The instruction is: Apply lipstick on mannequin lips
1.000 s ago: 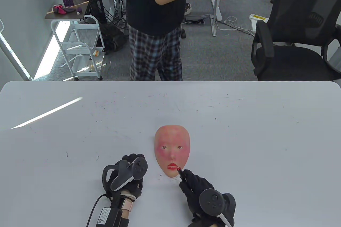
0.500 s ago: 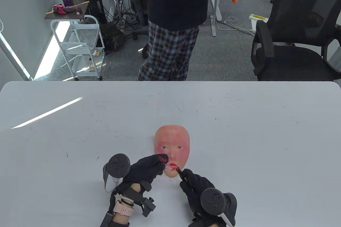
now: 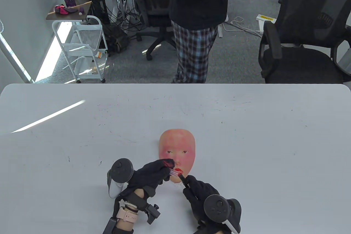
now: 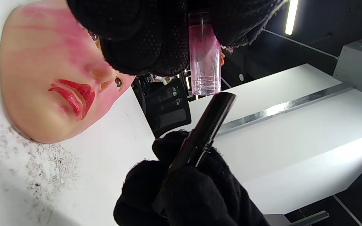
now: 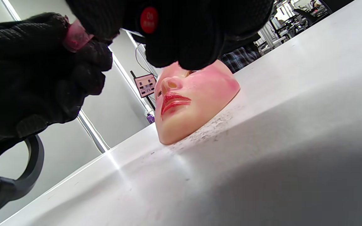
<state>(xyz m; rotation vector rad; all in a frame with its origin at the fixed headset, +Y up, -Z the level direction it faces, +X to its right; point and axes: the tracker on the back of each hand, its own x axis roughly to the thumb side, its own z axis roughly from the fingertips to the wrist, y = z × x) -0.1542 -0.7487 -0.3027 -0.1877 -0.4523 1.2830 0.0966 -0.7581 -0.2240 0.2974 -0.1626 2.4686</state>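
A pink mannequin face [image 3: 177, 151] lies on the white table [image 3: 246, 135], its lips [image 3: 178, 170] painted red; it also shows in the left wrist view [image 4: 46, 91] and the right wrist view [image 5: 193, 103]. My left hand [image 3: 153, 175] holds a clear pink-tinted cap [image 3: 173, 173], seen close in the left wrist view [image 4: 204, 59]. My right hand [image 3: 200, 194] grips the black lipstick tube [image 3: 183, 180], which shows in the left wrist view [image 4: 206, 128]. The cap's open end meets the tube's tip just beside the chin.
A person in a dark shirt and plaid trousers [image 3: 196, 25] stands beyond the table's far edge. A black office chair [image 3: 301, 39] stands at the back right, a white cart [image 3: 82, 44] at the back left.
My left hand turned over and brought the clear cap in from the left to the lipstick's tip. My right hand drew the tube slightly left. The person behind walked to the right.
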